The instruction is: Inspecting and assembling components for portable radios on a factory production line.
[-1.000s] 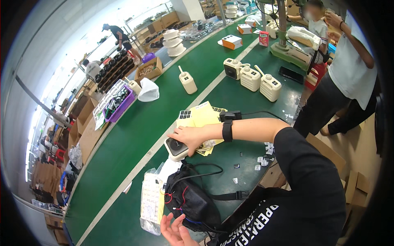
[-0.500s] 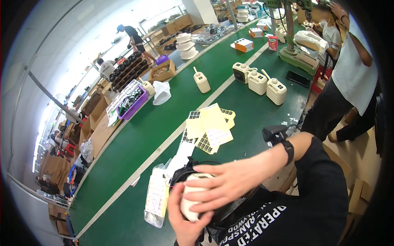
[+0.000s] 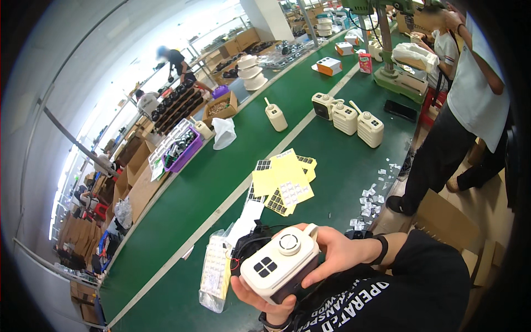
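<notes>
Both my hands hold a cream, jerrycan-shaped device (image 3: 281, 261) with a round knob, a handle loop and four black squares on its top face. My left hand (image 3: 255, 296) grips its lower left end, fingers on the side and thumb at the near edge. On the right end, my right hand (image 3: 331, 252) wraps round it with the thumb on the near dark side. Just behind the device lies a bundle of black cables (image 3: 249, 242). A plastic-wrapped pack of label sheets (image 3: 213, 274) is to its left, and yellow sticker sheets (image 3: 285, 180) lie farther up the green table.
Similar cream devices (image 3: 345, 118) stand in a row at the back right, another (image 3: 275, 117) by itself. A green drill press (image 3: 395, 77) and a dark phone (image 3: 400, 110) are beyond. Paper scraps (image 3: 369, 202) litter the right edge, where a person (image 3: 475, 105) stands. A purple basket (image 3: 185, 156) sits at left.
My right hand has moved from across the device's top to its right end. The device is now tilted up, with its knob and black squares in sight.
</notes>
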Motion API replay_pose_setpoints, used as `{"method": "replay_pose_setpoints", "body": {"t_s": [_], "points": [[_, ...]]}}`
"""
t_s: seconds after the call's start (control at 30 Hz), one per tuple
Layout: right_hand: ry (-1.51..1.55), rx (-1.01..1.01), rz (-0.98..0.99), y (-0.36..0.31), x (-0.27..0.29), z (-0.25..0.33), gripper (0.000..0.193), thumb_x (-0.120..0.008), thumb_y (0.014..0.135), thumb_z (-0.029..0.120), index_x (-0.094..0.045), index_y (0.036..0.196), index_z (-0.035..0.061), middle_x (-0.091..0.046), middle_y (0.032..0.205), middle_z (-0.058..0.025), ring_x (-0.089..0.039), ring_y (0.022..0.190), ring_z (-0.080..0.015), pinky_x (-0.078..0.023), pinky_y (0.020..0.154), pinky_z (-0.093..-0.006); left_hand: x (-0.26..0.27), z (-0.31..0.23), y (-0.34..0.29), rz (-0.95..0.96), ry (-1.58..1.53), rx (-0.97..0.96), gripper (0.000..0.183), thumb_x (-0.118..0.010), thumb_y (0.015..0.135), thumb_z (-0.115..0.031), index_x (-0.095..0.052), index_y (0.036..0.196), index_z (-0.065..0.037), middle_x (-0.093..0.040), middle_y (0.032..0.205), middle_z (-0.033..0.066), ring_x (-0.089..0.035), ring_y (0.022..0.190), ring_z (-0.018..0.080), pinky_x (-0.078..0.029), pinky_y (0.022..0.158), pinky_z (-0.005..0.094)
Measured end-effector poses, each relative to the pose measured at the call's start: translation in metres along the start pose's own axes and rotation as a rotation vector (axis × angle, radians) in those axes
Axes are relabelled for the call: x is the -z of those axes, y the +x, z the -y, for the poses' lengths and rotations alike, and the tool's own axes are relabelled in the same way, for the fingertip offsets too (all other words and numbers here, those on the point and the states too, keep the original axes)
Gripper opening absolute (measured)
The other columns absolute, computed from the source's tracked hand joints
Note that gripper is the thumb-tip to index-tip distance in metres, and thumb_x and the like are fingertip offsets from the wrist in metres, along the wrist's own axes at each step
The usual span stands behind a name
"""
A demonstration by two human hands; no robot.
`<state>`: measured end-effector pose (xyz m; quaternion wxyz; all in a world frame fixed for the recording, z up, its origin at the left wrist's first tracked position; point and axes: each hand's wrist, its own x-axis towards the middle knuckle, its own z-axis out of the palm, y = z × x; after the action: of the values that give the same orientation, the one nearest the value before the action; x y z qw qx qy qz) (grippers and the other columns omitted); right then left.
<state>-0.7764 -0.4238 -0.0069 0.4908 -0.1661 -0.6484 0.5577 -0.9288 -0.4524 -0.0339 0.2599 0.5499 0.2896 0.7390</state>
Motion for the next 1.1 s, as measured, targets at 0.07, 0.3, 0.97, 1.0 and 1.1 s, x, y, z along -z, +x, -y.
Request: {"method": "replay_pose_setpoints", "body": {"t_s": [0.07, 0.3, 0.97, 1.0, 1.1], "points": [[-0.121, 0.082, -0.013, -0.002, 0.002, 0.003, 0.072, -0.079, 0.067, 0.020, -0.041, 0.124, -0.0005, -0.050, 0.121, -0.0108, -0.050, 0.109, -0.0168, -0.039, 0.092, -0.0301, 0.010, 0.004, 0.009, 0.135, -0.108, -0.085, 0.117, -0.079, 0.062, -0.038, 0.006, 0.140, -0.016, -0.027, 0.131, 0.0281, -0.047, 0.108, 0.0360, -0.045, 0.088, 0.0443], [-0.183, 0.038, 0.078, -0.004, -0.001, 0.012, 0.074, -0.083, 0.061, 0.015, -0.045, 0.121, -0.0042, -0.056, 0.114, -0.0126, -0.055, 0.102, -0.0177, -0.044, 0.088, -0.0298, 0.039, -0.014, 0.036, 0.530, 0.047, -0.250, 0.077, -0.082, 0.058, -0.027, -0.040, 0.119, -0.008, -0.045, 0.110, 0.0307, -0.060, 0.086, 0.0326, -0.051, 0.070, 0.0336], [-0.110, -0.117, 0.006, -0.002, -0.003, 0.004, 0.071, -0.081, 0.063, 0.024, -0.046, 0.120, 0.0005, -0.058, 0.104, -0.0081, -0.055, 0.093, -0.0124, -0.045, 0.080, -0.0265, 0.032, -0.008, 0.030, 0.325, 0.067, -0.175, 0.058, -0.076, 0.066, -0.031, -0.048, 0.108, -0.003, -0.052, 0.094, 0.0242, -0.057, 0.083, 0.0288, -0.049, 0.069, 0.0326], [-0.109, -0.098, 0.014, -0.002, -0.003, 0.004, 0.072, -0.081, 0.063, 0.024, -0.045, 0.121, 0.0009, -0.058, 0.105, -0.0078, -0.055, 0.094, -0.0124, -0.044, 0.081, -0.0264, 0.033, -0.008, 0.030, 0.352, 0.049, -0.198, 0.058, -0.077, 0.064, -0.031, -0.049, 0.107, -0.003, -0.052, 0.093, 0.0242, -0.058, 0.082, 0.0291, -0.050, 0.068, 0.0323], [-0.136, -0.081, 0.067, -0.003, -0.002, 0.004, 0.077, -0.083, 0.060, 0.014, -0.043, 0.123, -0.0045, -0.057, 0.113, -0.0112, -0.055, 0.101, -0.0160, -0.044, 0.087, -0.0295, 0.034, -0.008, 0.028, 0.346, 0.024, -0.216, 0.056, -0.078, 0.063, -0.030, -0.051, 0.104, -0.003, -0.052, 0.094, 0.0250, -0.059, 0.079, 0.0294, -0.051, 0.066, 0.0324]]}}
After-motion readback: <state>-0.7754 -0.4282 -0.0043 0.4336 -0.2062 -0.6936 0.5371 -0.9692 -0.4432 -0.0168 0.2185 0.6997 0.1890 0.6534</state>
